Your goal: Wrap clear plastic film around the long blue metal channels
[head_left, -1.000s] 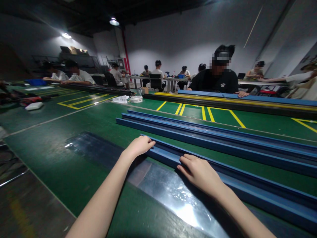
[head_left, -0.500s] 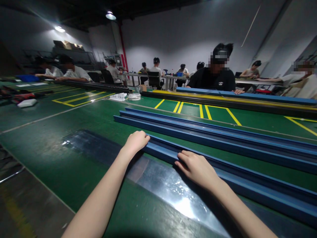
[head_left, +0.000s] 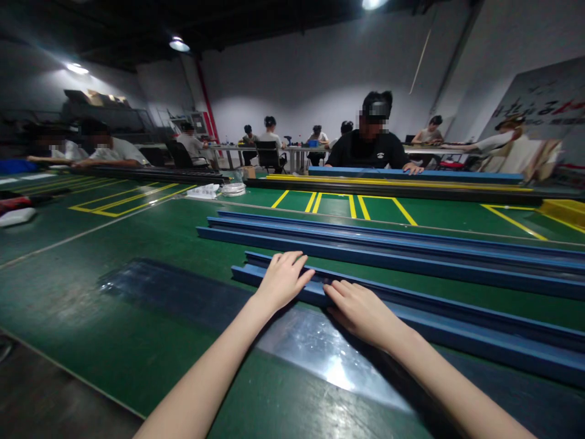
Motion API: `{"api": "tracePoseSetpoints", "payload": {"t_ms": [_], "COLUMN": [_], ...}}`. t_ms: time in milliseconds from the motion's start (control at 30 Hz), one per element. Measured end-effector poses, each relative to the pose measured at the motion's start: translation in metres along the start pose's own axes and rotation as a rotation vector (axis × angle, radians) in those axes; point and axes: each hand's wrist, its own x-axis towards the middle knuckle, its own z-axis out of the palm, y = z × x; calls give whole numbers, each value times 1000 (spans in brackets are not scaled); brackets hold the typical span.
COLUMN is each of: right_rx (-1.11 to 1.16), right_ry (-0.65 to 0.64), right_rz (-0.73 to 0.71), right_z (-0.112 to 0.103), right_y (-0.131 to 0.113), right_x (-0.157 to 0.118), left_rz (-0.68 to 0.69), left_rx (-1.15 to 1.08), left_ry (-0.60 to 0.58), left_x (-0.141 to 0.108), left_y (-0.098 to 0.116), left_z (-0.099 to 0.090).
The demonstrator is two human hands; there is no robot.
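Note:
A long blue U-shaped rail (head_left: pixel 434 329) runs from mid-table off the right edge, its channel facing up. Across it near its left end lies my left hand (head_left: pixel 284 279), fingers stretched and apart, the thumb pointing right over the channel. A short way to the right, my right hand (head_left: pixel 359 308) has its fingers bent over the rail's near wall, with the thumb low on the outer side. Under both forearms is a shiny, clear flat strip (head_left: pixel 311 344), which extends left past the rail's end.
Beyond lie more blue rails (head_left: pixel 320 241), parallel to mine. Farther off are yellow tape marks (head_left: pixel 338 196), black and yellow rails (head_left: pixel 388 186), a white coil (head_left: pixel 234 189) and a yellow piece (head_left: pixel 562 210). A co-worker in black (head_left: pixel 370 146) sits opposite; several people work behind.
My left hand has come off the rail's left end and moved right along it, its fingers spreading. My right hand stays on the near wall. The camera view has turned right.

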Motion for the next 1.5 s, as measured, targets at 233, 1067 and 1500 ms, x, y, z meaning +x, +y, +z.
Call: {"api": "tracePoseSetpoints", "payload": {"t_ms": [233,1067,1500], "right_rx": [-124,-150,-107], "right_ry": [98,81,76], "right_rz": [127,585,657], "right_z": [-25,-8,-19], "right_y": [55,130,139], "right_x": [-80,-197,-226], "left_rz": [39,235,186], "left_rx": [-1,-88,-27], "left_ry": [-77,-95,-70], "left_x": [-2,60,64], "left_y": [3,231,198], "left_z": [10,51,46]}}
